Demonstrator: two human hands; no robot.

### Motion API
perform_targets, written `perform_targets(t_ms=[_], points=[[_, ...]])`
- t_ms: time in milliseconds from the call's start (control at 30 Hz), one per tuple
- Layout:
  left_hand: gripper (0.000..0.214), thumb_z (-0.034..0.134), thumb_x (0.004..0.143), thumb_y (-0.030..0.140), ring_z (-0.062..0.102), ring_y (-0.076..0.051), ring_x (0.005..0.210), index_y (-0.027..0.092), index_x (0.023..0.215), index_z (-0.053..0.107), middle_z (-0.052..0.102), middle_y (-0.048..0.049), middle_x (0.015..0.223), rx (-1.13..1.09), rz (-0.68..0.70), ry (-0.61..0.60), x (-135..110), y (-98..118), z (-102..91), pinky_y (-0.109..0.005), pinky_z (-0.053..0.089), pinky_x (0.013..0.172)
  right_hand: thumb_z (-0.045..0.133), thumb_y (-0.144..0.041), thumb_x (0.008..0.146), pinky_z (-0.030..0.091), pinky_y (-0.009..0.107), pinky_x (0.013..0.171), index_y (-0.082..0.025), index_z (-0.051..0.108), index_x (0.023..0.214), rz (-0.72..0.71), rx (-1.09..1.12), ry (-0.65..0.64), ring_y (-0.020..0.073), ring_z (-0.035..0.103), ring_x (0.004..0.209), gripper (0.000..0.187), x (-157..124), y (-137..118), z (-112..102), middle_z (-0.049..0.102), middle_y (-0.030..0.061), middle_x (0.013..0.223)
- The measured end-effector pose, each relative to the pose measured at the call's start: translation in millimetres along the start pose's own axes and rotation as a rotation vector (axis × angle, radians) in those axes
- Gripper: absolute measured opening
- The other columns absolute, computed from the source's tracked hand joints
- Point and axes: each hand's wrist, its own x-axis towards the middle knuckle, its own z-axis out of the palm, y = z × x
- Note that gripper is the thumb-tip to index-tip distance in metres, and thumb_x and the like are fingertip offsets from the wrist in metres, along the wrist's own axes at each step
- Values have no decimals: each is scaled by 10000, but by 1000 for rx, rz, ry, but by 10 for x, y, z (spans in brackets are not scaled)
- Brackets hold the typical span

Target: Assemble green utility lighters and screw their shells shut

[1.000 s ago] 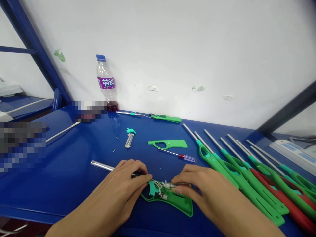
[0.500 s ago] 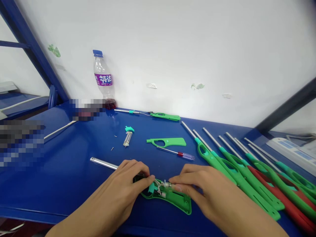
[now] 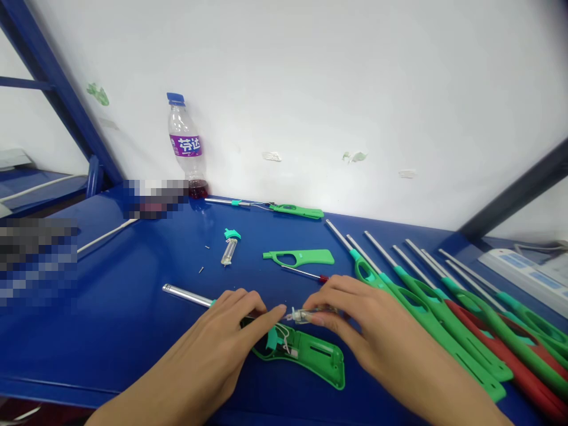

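An opened green lighter shell (image 3: 310, 357) with a silver nozzle tube (image 3: 186, 294) lies on the blue table (image 3: 110, 319) in front of me. My left hand (image 3: 235, 328) presses on the shell's front end, fingers closed around the black part where the tube joins. My right hand (image 3: 355, 316) pinches a small clear gas tank (image 3: 304, 316) and holds it just above the shell. White wires and a teal trigger (image 3: 272, 338) show inside the shell.
A row of several green and red long lighters (image 3: 444, 313) lies at the right. Farther back lie a green shell half (image 3: 299, 257), a red-handled screwdriver (image 3: 306, 273), a clear tank with teal cap (image 3: 229, 248), another lighter (image 3: 284, 208) and a bottle (image 3: 184, 148).
My right hand has lifted the clear tank up and slightly away from the shell. My left hand stays on the shell's front end.
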Motion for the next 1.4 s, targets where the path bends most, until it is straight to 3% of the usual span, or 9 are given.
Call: perform_targets(t_ms=[133,300,433,567,767,967,1100,1233,1400], points=[[652,390,958,-89,618,-226,954,319,1436,563,654,-34,1141,-82,-54,-91,-1,-35,41,-360,547,879,591,-214,1113,549,361,964,-313,764,1088,-31,20,23,206,722,1050,201,10,-45,-9,760,-25,1122],[617,398,929,-96,629,-251,984,293,1379,562,662,-38,1162,-88,-37,-112,-1,-54,50,-425,566,918,580,-171,1109,540,365,932,-301,757,1085,-52,11,18,203,727,1023,222,49,-62,-3,783,-37,1089],[649,405,979,-53,679,-269,1078,311,1514,456,695,-38,1233,-34,-55,-33,5,-15,55,-478,567,1027,556,-254,1131,546,408,975,-385,746,1205,-5,28,12,231,738,1076,242,23,20,30,795,-46,1176],[518,455,1060,59,714,-236,1006,335,1498,443,725,-4,1142,-104,-117,45,17,7,66,-417,583,1000,695,-329,1068,550,412,990,-454,756,1204,86,47,-56,265,726,1191,195,-27,148,43,813,-85,1193],[432,470,1052,46,697,-223,984,324,1369,563,712,-10,1144,-131,-82,67,14,-17,85,-354,574,916,902,-208,886,555,313,789,-358,811,1037,184,62,-132,209,767,883,231,-24,83,-28,826,-77,1015],[515,377,1035,-22,648,-199,965,312,1318,648,667,-36,1185,-141,-48,40,-30,-52,121,-329,551,889,804,-230,986,578,337,852,-337,843,1018,135,42,-144,219,780,932,118,-27,-11,-63,820,-43,1016],[512,395,1030,-23,651,-194,934,295,1325,668,672,-52,1167,-125,4,73,-12,-71,92,-311,566,838,708,-314,1059,589,394,947,-359,840,1099,93,28,-63,261,780,1085,145,-97,63,-8,829,-31,1133],[558,414,1016,-34,676,-189,987,315,1367,671,687,-48,1200,-102,4,32,-10,-78,53,-321,579,904,669,-376,1075,597,434,980,-388,824,1190,98,2,-20,310,731,1243,194,-145,116,34,815,-15,1245],[535,413,1033,-11,685,-181,977,309,1340,712,689,-46,1193,-71,-12,8,-2,-55,21,-304,585,885,703,-334,1053,613,383,904,-360,843,1178,93,-5,-94,299,767,1163,190,-122,76,-30,818,6,1256]])
